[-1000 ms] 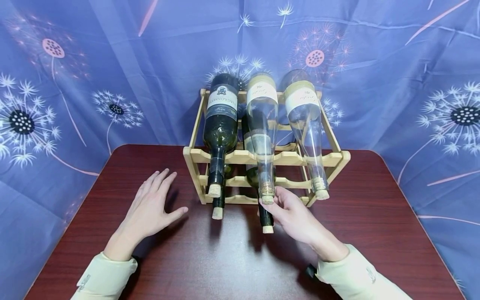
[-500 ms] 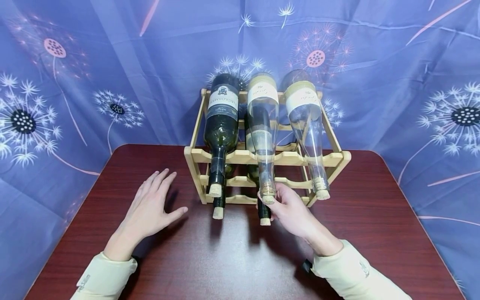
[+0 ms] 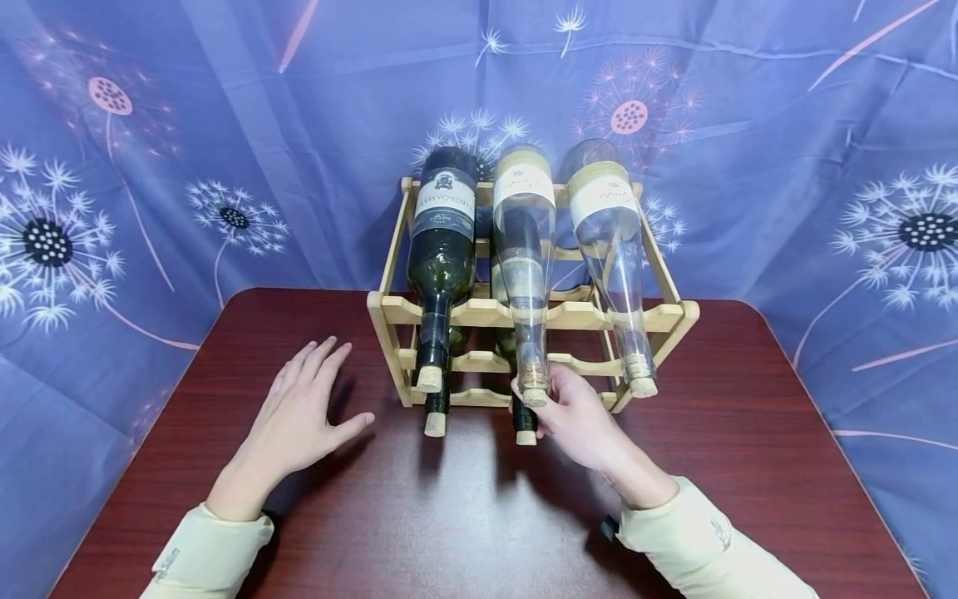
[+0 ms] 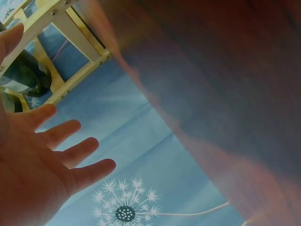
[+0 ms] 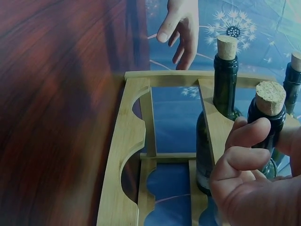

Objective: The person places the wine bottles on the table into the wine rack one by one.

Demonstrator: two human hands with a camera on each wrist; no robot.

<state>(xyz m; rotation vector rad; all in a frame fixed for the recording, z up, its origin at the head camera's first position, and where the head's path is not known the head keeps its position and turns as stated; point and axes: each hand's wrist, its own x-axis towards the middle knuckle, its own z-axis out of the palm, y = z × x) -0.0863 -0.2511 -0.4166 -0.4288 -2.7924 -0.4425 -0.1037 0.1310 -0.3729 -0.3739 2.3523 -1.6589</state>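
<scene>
My right hand grips the neck of a dark green wine bottle lying in the wooden wine rack, below the top row. In the right wrist view its fingers curl round the neck just under the cork. A clear bottle on the top row overlaps this bottle in the head view. My left hand is at the rack's left, fingers straight and spread, holding nothing. The left wrist view shows its palm with the rack beyond.
On the top row, a dark labelled bottle lies at left and another clear bottle at right. A corked dark bottle juts out below the left one. Brown tabletop lies in front; a blue dandelion-print cloth hangs behind.
My right hand has pushed the dark bottle farther back into the rack, so its cork juts out less. The left hand has stayed in place.
</scene>
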